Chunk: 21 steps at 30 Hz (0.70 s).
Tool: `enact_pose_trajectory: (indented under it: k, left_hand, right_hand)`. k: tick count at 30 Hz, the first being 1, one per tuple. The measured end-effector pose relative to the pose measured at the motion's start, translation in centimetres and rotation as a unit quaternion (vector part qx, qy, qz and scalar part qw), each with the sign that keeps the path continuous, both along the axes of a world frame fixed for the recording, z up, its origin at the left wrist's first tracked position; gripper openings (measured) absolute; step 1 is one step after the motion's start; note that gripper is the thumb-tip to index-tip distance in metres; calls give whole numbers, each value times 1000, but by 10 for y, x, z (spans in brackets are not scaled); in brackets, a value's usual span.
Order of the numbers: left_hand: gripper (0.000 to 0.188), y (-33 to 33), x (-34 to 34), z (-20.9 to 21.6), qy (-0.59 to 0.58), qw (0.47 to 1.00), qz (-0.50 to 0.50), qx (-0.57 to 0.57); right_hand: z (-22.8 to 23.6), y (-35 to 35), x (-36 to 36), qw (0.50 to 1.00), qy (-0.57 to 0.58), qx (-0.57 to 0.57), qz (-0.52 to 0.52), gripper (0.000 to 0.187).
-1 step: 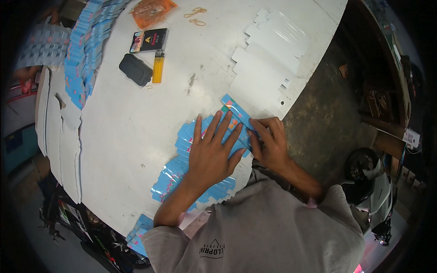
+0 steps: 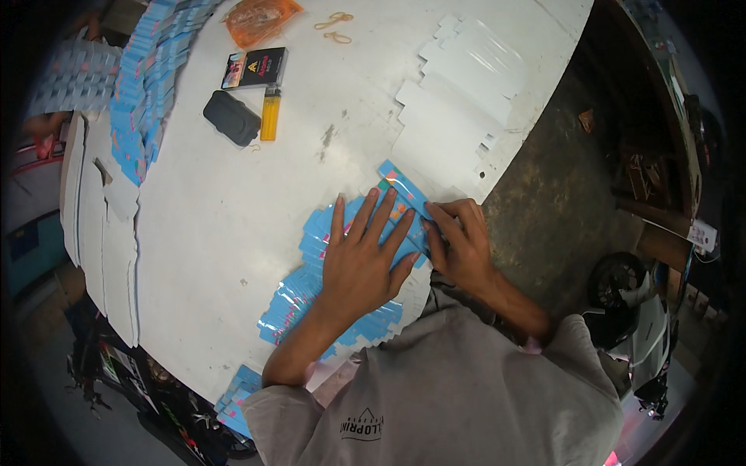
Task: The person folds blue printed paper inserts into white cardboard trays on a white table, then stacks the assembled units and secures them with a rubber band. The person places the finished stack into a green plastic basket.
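Observation:
My left hand (image 2: pixel 359 264) lies flat with its fingers spread on a fanned pile of blue printed carton blanks (image 2: pixel 291 307). Under its fingertips is a blue card strip or folded flap (image 2: pixel 404 186), glossy with coloured spots, slanting down toward my right hand (image 2: pixel 466 245). That hand is closed, thumb and fingers pinching the near right edge of this blue carton blank. Just what lies between its fingertips is partly hidden. The pile spreads under my left wrist toward the table's near edge.
Beyond my hands lie white card sheets (image 2: pixel 443 116) with toothed edges. At far left are a black box (image 2: pixel 256 68), yellow lighter (image 2: pixel 270 115), dark oblong case (image 2: pixel 231 119), orange plastic bag (image 2: pixel 260 22) and rubber bands (image 2: pixel 334 22). Blue cartons (image 2: pixel 148 93) line the left; a motorcycle (image 2: pixel 645 326) stands right.

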<state>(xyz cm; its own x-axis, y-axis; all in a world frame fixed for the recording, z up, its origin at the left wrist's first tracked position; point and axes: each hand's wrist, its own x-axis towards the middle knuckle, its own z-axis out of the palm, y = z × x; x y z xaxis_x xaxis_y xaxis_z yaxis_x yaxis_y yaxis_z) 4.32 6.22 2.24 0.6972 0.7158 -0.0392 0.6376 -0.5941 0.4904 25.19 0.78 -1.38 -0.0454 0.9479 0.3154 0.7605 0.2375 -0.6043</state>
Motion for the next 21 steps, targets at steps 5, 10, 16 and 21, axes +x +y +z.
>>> enact_pose_trajectory:
  k: [5,10,16,21]
  left_hand:
    - [56,6,3,-1,6,1000,4,7]
    - [54,5,3,-3,-5,1000,7,2]
    - [54,5,4,-5,23,999,0,21]
    - [59,7,7,-2,3,1000,24,0]
  right_hand:
    - [-5,9,0,999,-22,25,6,45]
    - [-11,6,8,999,-36,26,16,45]
    - [0,1,4,994,-86,-21,56,52]
    - [1,-1,1,989,-131,-33,54,53]
